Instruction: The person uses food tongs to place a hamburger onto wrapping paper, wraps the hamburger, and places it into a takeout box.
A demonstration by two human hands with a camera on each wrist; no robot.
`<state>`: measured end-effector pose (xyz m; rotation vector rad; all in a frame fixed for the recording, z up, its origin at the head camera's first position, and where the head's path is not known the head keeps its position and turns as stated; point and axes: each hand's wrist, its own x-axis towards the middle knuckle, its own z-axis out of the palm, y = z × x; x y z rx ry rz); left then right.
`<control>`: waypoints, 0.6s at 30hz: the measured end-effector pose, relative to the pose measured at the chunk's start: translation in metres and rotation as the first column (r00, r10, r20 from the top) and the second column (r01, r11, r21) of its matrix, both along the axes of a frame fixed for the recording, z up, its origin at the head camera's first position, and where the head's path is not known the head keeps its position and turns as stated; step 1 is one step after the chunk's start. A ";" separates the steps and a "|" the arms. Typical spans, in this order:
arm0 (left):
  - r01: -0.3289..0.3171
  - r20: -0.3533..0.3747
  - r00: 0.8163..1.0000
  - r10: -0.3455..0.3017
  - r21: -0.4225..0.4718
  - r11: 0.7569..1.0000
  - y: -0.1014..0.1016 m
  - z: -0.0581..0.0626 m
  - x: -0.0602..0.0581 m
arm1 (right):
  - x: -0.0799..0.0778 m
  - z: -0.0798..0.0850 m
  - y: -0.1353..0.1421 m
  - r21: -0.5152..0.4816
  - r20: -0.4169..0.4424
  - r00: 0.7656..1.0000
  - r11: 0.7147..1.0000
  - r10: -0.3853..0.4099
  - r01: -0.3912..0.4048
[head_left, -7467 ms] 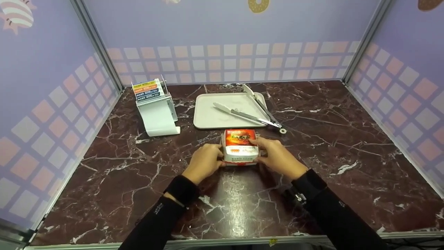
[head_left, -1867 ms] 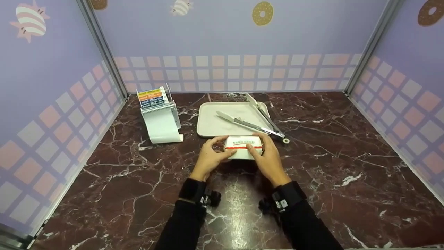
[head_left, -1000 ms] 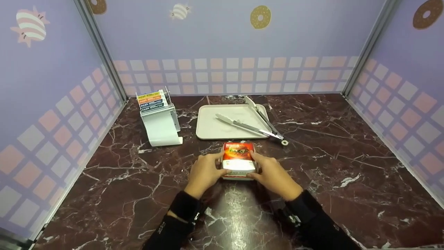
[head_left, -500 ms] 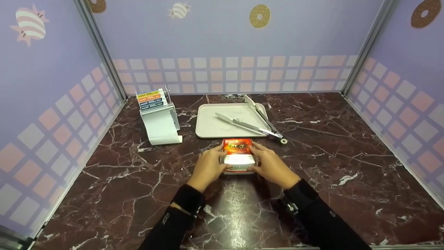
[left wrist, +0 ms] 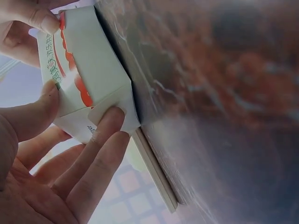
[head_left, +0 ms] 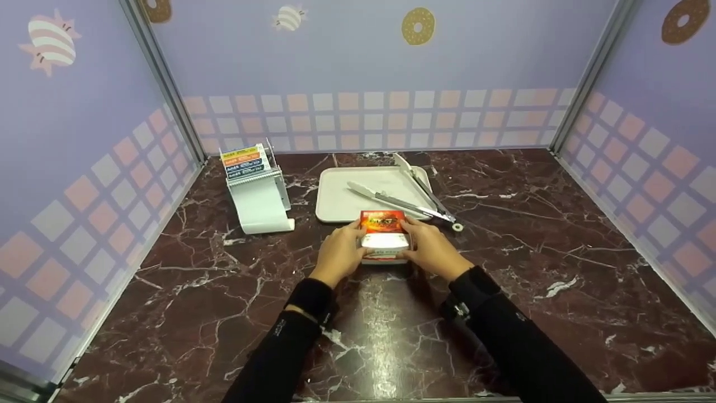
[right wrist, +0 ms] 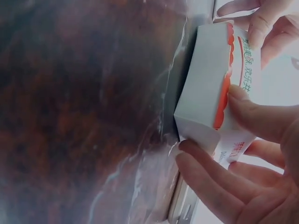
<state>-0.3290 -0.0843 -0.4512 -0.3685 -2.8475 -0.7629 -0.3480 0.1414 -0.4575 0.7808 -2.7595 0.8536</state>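
Observation:
A closed burger box (head_left: 384, 240), white with a red picture on its lid, lies between both hands just in front of the tray. My left hand (head_left: 340, 250) grips its left side, thumb at the near face. On the opposite side my right hand (head_left: 433, 250) holds it the same way. In the left wrist view the box (left wrist: 86, 58) has its base close over the marbled table, and two fingertips press its side panel. The right wrist view shows the box (right wrist: 205, 77) with green lettering and a scalloped red band on the near face. What is inside stays hidden.
Behind the box stands a cream tray (head_left: 333, 196). Metal tongs (head_left: 394, 200) lie spread across its right part, their ring end past its near corner. A label dispenser (head_left: 244, 162) with a white paper strip (head_left: 260, 207) stands left. Patterned walls enclose the marbled table (head_left: 559, 252).
The box was tilted up with its near face showing, then set back flat, lid up. Since then both hands have moved it forward, up to the tray's near edge.

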 end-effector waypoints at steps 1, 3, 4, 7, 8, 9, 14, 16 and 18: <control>-0.004 0.001 1.000 0.004 -0.014 1.000 0.001 0.000 -0.001 | -0.001 0.000 0.000 -0.004 0.000 1.000 1.000 0.001 -0.001; -0.008 0.000 1.000 0.008 -0.040 0.999 0.002 0.001 -0.002 | -0.002 -0.001 0.000 -0.015 0.000 1.000 1.000 0.005 -0.005; -0.008 0.001 1.000 0.008 -0.048 0.999 0.003 0.001 -0.003 | -0.003 -0.001 0.000 -0.022 0.004 1.000 1.000 0.005 -0.005; -0.002 0.002 1.000 0.003 -0.078 0.997 0.005 0.003 -0.005 | -0.003 0.000 0.002 -0.029 0.024 1.000 1.000 0.004 -0.003; 0.001 -0.002 1.000 -0.001 -0.090 0.996 0.006 0.003 -0.005 | -0.003 0.001 0.002 -0.026 0.036 0.999 1.000 0.001 0.000; 0.004 -0.005 1.000 -0.004 -0.102 0.995 0.006 0.004 -0.005 | -0.003 0.003 0.003 -0.018 0.045 0.999 1.000 -0.003 0.004; -0.004 -0.010 1.000 0.003 -0.120 0.993 -0.005 0.018 -0.005 | -0.005 0.023 0.016 0.046 0.124 0.990 0.997 -0.063 0.058; -0.011 0.000 1.000 0.011 -0.100 0.995 -0.016 0.029 -0.008 | -0.010 0.036 0.027 0.074 0.134 0.986 0.993 -0.101 0.092; -0.021 0.010 1.000 0.022 -0.083 0.996 -0.033 0.041 -0.015 | -0.017 0.052 0.041 0.100 0.150 0.979 0.987 -0.139 0.125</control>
